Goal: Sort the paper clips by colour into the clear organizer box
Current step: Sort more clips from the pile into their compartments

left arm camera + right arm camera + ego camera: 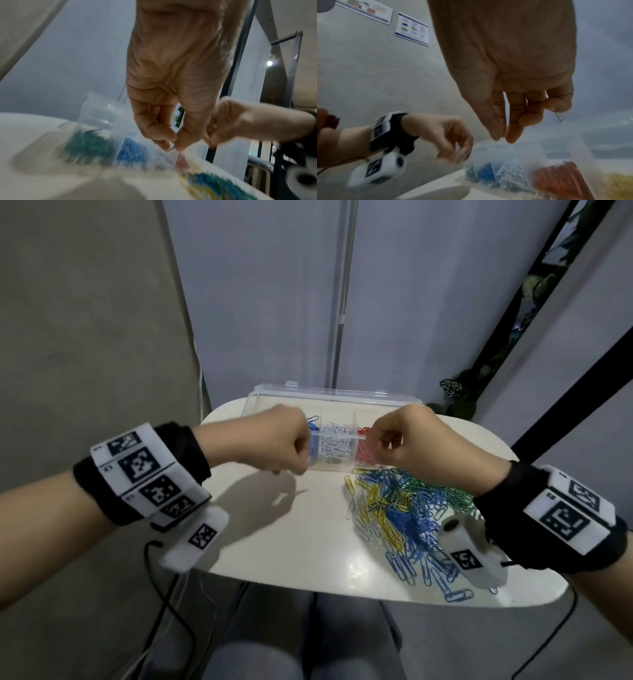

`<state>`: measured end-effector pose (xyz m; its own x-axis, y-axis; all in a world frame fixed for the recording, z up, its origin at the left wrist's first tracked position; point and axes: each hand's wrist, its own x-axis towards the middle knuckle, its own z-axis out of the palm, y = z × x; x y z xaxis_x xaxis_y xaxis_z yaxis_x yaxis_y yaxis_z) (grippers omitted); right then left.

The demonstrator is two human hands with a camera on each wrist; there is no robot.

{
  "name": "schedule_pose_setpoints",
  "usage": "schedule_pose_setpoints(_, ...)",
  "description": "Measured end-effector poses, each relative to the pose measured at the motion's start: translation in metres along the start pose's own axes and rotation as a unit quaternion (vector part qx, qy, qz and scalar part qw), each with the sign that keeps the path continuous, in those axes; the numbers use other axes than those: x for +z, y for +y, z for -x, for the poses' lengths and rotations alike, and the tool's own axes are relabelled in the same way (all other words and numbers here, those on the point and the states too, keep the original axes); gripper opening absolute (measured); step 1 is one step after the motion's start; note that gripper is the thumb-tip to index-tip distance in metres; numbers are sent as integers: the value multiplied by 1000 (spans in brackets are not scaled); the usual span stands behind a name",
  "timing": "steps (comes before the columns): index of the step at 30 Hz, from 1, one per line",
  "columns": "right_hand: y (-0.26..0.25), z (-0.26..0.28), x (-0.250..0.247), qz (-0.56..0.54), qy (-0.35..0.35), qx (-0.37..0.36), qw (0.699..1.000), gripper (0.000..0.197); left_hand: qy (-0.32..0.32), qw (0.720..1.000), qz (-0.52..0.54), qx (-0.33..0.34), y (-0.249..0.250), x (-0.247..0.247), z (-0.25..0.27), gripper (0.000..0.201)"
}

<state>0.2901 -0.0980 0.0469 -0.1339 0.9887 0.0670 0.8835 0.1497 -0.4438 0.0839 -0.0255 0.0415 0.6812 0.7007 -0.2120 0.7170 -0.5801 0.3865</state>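
Your left hand (173, 86) pinches one clip (171, 148); right hand (513, 81) pinches one clip (559, 117) above organizer box (329, 397), five filled compartments.

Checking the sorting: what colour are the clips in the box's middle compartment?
White clips, clearest in the head view.

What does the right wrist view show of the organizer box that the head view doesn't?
Only the right wrist view shows the yellow clips in the compartment beyond the red clips, a green compartment at the other end, and a pale clip in the right hand's grip. Only the head view shows the unsorted pile on the white table and the open lid. Both show the blue clips, the white clips and the left hand.
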Motion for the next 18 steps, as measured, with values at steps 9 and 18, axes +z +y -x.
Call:
schedule_pose_setpoints(9,1,24,25,58,-177,-39,982,16,103,993,52,12,35,-37,-41,9)
schedule_pose_setpoints(18,-4,42,24,99,-181,-10,978,12,122,992,-27,-11,30,-20,-70,28)
